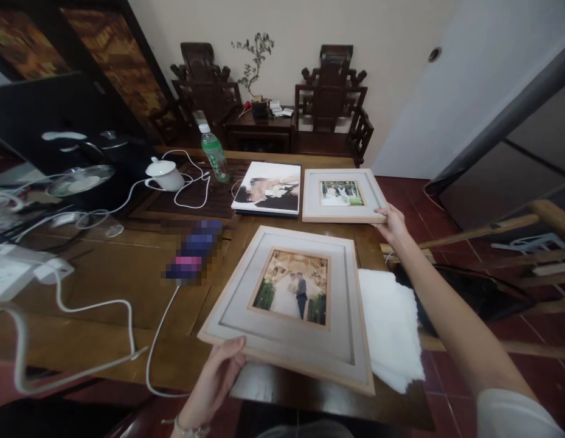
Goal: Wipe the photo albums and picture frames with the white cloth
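A large picture frame [341, 344] with a pale wood edge and a wedding photo inside lies tilted near the table's front edge. My left hand [222, 368] grips its lower left corner, thumb on top and fingers hidden beneath. Farther back sits a smaller picture frame [312, 194], also light wood with a photo of a couple outdoors. My right hand [391, 224] pinches its lower right corner, thumb on top. Beside the smaller frame, to its left, is a photo album [282, 194] with a white and black cover. A white cloth or paper towel [389, 328] lies partly under the large frame.
A phone-like blurred item [195, 249] with a white cable lies left of the large frame. Behind it stand a green-labelled bottle [213, 153] and a lidded white cup [165, 176]. Cables and a power strip [13, 274] crowd the left. Wooden chairs [332, 103] stand beyond the table.
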{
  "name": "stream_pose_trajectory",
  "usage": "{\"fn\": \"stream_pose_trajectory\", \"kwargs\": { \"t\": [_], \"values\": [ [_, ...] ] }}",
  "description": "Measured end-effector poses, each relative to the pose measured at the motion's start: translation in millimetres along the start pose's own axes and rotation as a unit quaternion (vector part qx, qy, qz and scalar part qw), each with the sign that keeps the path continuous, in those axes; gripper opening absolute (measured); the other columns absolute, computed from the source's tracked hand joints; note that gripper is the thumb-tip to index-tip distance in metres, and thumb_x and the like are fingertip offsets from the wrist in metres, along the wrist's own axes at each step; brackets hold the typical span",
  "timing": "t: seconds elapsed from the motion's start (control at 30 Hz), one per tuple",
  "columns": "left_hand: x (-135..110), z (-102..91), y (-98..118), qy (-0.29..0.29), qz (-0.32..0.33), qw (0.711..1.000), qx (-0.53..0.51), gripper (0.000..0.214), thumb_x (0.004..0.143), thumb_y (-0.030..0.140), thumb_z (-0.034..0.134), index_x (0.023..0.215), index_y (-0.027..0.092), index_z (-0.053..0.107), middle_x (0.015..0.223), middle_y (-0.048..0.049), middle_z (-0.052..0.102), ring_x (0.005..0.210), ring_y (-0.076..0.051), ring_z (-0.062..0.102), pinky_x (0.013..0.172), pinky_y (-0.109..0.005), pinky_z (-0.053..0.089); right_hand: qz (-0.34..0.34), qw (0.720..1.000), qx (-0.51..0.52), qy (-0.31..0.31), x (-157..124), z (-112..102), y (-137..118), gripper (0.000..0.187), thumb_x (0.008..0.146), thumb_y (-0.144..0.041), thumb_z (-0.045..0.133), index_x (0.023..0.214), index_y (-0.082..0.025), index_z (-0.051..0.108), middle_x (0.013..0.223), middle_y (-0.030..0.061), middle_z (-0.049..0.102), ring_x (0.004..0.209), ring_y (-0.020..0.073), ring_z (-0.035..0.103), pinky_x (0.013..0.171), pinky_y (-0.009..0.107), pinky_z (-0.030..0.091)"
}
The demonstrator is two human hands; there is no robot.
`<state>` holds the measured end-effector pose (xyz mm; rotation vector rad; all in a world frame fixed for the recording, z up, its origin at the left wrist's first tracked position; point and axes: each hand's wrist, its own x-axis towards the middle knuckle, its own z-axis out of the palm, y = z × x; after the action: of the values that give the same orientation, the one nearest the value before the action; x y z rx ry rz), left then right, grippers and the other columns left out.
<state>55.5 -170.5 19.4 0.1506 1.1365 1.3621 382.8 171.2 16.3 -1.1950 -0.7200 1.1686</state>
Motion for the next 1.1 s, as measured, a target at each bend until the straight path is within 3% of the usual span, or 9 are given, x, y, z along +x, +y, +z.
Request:
{"fn": "stream_pose_trajectory", "kwargs": {
  "t": [0.2,0.5,0.63,0.77,0.83,0.9,1.0,1.1],
  "values": [
    [3,-7.1,-1,-0.006,0.002,1.000,0.008,0.028,0.062,0.021,0.078,0.089,0.016,0.074,0.086,-0.0062,0.075,0.094,-0.031,0.068,0.083,-0.040,0.056,-0.002,1.000,-0.001,-0.011,5,5,3,0.033,0.051,-0.005,0.056,0.082,-0.019,0.060,0.076,-0.0019,0.062,0.066,0.0141,0.057,0.051,0.027,0.055],
    [3,-0.6,3,-0.015,-0.009,1.000,0.001,0.019,0.061,0.017,0.075,0.080,0.014,0.074,0.080,-0.0081,0.075,0.097,-0.034,0.067,0.084,-0.043,0.057,-0.047,0.997,-0.063,-0.002,9,11,11,0.044,0.052,-0.012,0.056,0.095,-0.021,0.062,0.080,-0.0031,0.063,0.068,0.0141,0.057,0.055,0.027,0.054],
    [4,0.5,6,-0.035,-0.003,0.999,-0.001,0.018,0.061,0.018,0.076,0.078,0.014,0.074,0.081,-0.0079,0.075,0.095,-0.034,0.068,0.081,-0.044,0.058,-0.081,0.992,-0.098,0.008,11,13,14,0.041,0.056,-0.017,0.057,0.097,-0.020,0.063,0.088,-0.0010,0.064,0.079,0.0167,0.058,0.066,0.031,0.054],
    [4,3.4,8,-0.049,-0.001,0.999,-0.002,0.013,0.064,0.015,0.073,0.076,0.013,0.074,0.081,-0.0093,0.075,0.095,-0.036,0.067,0.080,-0.047,0.058,-0.138,0.978,-0.152,0.037,4,10,5,0.041,0.054,-0.020,0.068,0.095,-0.018,0.064,0.104,0.0044,0.063,0.101,0.0217,0.054,0.088,0.036,0.048],
    [4,4.8,10,-0.052,-0.010,0.999,-0.008,0.010,0.064,0.014,0.071,0.073,0.012,0.074,0.079,-0.0102,0.075,0.095,-0.037,0.067,0.081,-0.048,0.057,-0.183,0.961,-0.205,0.042,-15,2,-7,0.046,0.053,-0.022,0.072,0.099,-0.017,0.064,0.110,0.0075,0.061,0.105,0.0231,0.052,0.092,0.037,0.044],
    [4,6.2,11,-0.046,-0.018,0.999,-0.017,0.011,0.063,0.013,0.069,0.073,0.012,0.073,0.078,-0.0103,0.075,0.096,-0.037,0.067,0.083,-0.049,0.056,-0.244,0.926,-0.287,0.020,-51,-11,-22,0.046,0.061,-0.027,0.070,0.106,-0.018,0.063,0.111,0.0093,0.060,0.097,0.0225,0.056,0.088,0.038,0.046],
    [3,8.8,14,-0.032,-0.007,0.999,-0.033,0.023,0.061,0.013,0.068,0.084,0.014,0.073,0.083,-0.0085,0.075,0.099,-0.036,0.066,0.085,-0.049,0.056,-0.309,0.874,-0.372,-0.058,-127,-39,-39,0.033,0.078,-0.033,0.058,0.108,-0.022,0.062,0.102,0.0069,0.062,0.088,0.0212,0.060,0.080,0.037,0.049],
    [2,11.9,16,-0.014,0.018,0.998,-0.051,0.036,0.061,0.013,0.067,0.096,0.018,0.071,0.088,-0.0055,0.075,0.100,-0.034,0.066,0.084,-0.048,0.056,-0.296,0.829,-0.470,-0.069,-202,-69,-40,0.022,0.084,-0.036,0.053,0.100,-0.025,0.062,0.085,0.0036,0.065,0.076,0.0223,0.061,0.072,0.036,0.048]
  ]
}}
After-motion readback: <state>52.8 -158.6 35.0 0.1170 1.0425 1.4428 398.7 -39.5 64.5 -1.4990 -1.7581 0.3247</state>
